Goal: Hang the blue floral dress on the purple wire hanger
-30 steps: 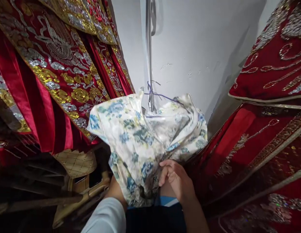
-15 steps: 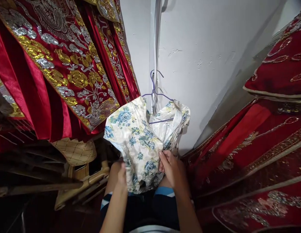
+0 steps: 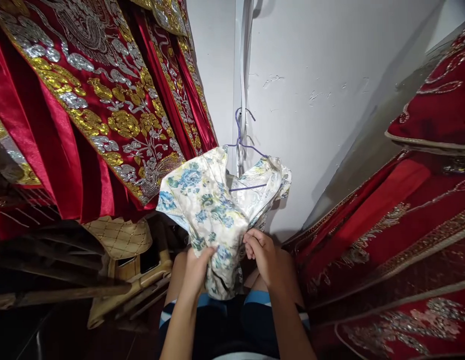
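A cream blouse with blue flowers [image 3: 217, 205] hangs on a purple hanger [image 3: 239, 131] in front of me, its V neckline open. My left hand [image 3: 198, 267] grips the lower left side of the blouse, thumb over the cloth and fingers hidden behind it. With bent, pinched fingers my right hand [image 3: 258, 250] holds the front edge below the neckline. The lower part of the blouse is bunched over my lap.
Red garments with gold and silver sequins [image 3: 127, 122] hang at the left, over a bamboo chair [image 3: 142, 280]. More red embroidered garments [image 3: 405, 215] are at the right. A white wall [image 3: 311, 65] stands behind.
My left hand has moved inward onto the blouse and its thumb now lies on the front. The lower part of the blouse has become narrower and more bunched.
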A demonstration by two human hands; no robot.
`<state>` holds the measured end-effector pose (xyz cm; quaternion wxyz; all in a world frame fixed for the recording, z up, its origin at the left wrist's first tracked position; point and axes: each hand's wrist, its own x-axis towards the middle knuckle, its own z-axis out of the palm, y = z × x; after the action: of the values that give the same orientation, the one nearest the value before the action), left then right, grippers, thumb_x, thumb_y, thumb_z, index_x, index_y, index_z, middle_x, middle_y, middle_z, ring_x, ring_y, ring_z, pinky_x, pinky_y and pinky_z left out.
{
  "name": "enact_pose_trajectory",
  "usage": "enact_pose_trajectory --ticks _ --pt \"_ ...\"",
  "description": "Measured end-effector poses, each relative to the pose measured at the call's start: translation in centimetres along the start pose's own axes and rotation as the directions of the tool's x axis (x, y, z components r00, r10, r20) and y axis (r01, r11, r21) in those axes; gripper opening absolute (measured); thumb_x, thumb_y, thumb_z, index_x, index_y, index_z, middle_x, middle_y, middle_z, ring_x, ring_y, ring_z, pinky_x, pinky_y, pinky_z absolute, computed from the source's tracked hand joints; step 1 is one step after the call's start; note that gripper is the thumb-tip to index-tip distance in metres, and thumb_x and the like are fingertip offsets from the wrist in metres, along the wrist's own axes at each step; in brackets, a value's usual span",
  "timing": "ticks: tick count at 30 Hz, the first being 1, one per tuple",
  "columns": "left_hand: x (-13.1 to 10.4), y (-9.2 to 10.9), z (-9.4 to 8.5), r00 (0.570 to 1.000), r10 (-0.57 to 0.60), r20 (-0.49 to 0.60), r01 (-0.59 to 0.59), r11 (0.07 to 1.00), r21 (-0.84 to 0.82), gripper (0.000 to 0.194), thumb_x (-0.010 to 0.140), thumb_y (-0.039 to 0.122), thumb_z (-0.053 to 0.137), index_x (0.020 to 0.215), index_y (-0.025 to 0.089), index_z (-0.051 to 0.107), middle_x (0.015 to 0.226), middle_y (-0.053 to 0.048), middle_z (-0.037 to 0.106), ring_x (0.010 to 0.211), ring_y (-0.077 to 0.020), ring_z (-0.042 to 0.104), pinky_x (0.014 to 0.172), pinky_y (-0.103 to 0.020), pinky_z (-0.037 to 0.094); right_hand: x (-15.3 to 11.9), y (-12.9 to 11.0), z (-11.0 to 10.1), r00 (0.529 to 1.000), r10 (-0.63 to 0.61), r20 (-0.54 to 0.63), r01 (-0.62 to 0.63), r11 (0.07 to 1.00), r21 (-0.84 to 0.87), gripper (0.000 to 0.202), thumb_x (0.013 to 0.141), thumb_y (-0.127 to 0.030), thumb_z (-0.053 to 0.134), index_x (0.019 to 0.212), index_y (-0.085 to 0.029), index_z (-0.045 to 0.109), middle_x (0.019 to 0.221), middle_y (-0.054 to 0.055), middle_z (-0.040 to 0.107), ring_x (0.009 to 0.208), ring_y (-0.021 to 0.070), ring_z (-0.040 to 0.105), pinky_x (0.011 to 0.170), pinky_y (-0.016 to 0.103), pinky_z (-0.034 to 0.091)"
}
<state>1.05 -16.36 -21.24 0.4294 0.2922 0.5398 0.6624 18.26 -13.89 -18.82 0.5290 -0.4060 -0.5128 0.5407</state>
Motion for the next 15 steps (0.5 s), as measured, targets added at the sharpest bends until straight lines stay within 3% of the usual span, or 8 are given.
enact_pose_trajectory --ticks 2,3,5,6,8,10,12,15 --pt "0.8 0.2 -0.6 0.977 0.161 -0.141 -0.145 0.983 0.113 0.047 0.065 0.032 0.079 0.107 0.017 0.066 0.107 -0.01 0.071 0.103 -0.0291 0.066 0.09 -0.038 0.053 -0.3 0.3 -0.8 1.0 0.012 -0.027 -0.013 0.999 -0.035 0.027 0.085 -0.036 0.058 0.063 -0.021 0.057 0.05 -0.005 0.037 0.05 0.0114 0.035 0.049 0.025 0.03" --pt "1.0 0.3 -0.6 0.943 0.272 -0.191 -0.238 0.954 0.182 0.052 0.067 0.034 0.079 0.114 0.019 0.063 0.115 -0.01 0.067 0.11 -0.0286 0.063 0.095 -0.037 0.05 -0.4 0.2 -1.0 0.999 0.025 -0.032 -0.027 0.998 -0.055 0.026 0.084 -0.035 0.059 0.063 -0.02 0.059 0.049 -0.005 0.038 0.049 0.0114 0.036 0.049 0.025 0.03" --pt "0.6 0.3 0.1 0.875 0.458 -0.158 -0.399 0.866 0.302 0.057 0.07 0.034 0.079 0.122 0.022 0.06 0.126 -0.01 0.061 0.121 -0.0287 0.057 0.102 -0.038 0.045 -0.8 -0.2 -1.2 0.999 0.044 -0.003 -0.044 0.993 -0.109 0.025 0.083 -0.033 0.06 0.063 -0.019 0.064 0.048 -0.004 0.043 0.049 0.0116 0.04 0.049 0.025 0.03" --pt "0.1 0.2 0.7 0.866 0.496 -0.065 -0.449 0.827 0.339 0.054 0.07 0.032 0.079 0.121 0.023 0.061 0.127 -0.01 0.06 0.123 -0.0292 0.055 0.104 -0.038 0.043 -0.9 -0.5 -1.1 0.999 0.048 0.026 -0.044 0.99 -0.137 0.024 0.083 -0.032 0.06 0.064 -0.018 0.066 0.048 -0.003 0.047 0.049 0.0118 0.042 0.049 0.025 0.031" --pt "-1.2 -0.1 2.2 0.872 0.457 0.177 -0.49 0.8 0.348 0.039 0.073 0.027 0.075 0.111 0.023 0.065 0.118 -0.009 0.064 0.116 -0.0282 0.059 0.1 -0.036 0.045 -1.1 -1.1 -0.6 0.995 0.053 0.083 -0.039 0.985 -0.168 0.024 0.083 -0.032 0.062 0.065 -0.017 0.069 0.049 -0.002 0.052 0.048 0.0113 0.044 0.048 0.025 0.031" --pt "-2.4 -0.6 3.5 0.879 0.347 0.327 -0.449 0.833 0.324 0.02 0.078 0.022 0.067 0.098 0.022 0.066 0.096 -0.005 0.067 0.097 -0.0242 0.064 0.086 -0.032 0.049 -1.3 -1.4 -0.1 0.989 0.072 0.13 -0.052 0.986 -0.158 0.025 0.084 -0.035 0.063 0.069 -0.017 0.072 0.048 -0.002 0.055 0.044 0.0101 0.043 0.047 0.024 0.03" --pt "-3.1 -1.1 4.3 0.888 0.27 0.372 -0.39 0.871 0.299 0.004 0.083 0.02 0.058 0.085 0.021 0.061 0.076 -0.001 0.061 0.076 -0.0193 0.061 0.071 -0.028 0.048 -1.3 -1.6 0.2 0.979 0.107 0.175 -0.086 0.989 -0.121 0.027 0.085 -0.038 0.064 0.075 -0.015 0.074 0.046 -0.002 0.056 0.041 0.0092 0.042 0.044 0.023 0.028" --pt "-3.3 -1.5 4.3 0.866 0.275 0.418 -0.421 0.852 0.311 0.013 0.086 0.02 0.054 0.073 0.02 0.056 0.073 -0.002 0.058 0.07 -0.0173 0.057 0.064 -0.026 0.044 -0.3 -1.9 -0.2 0.968 0.164 0.189 -0.156 0.986 -0.055 0.029 0.085 -0.041 0.066 0.074 -0.015 0.075 0.045 -0.002 0.057 0.037 0.008 0.038 0.041 0.023 0.025"
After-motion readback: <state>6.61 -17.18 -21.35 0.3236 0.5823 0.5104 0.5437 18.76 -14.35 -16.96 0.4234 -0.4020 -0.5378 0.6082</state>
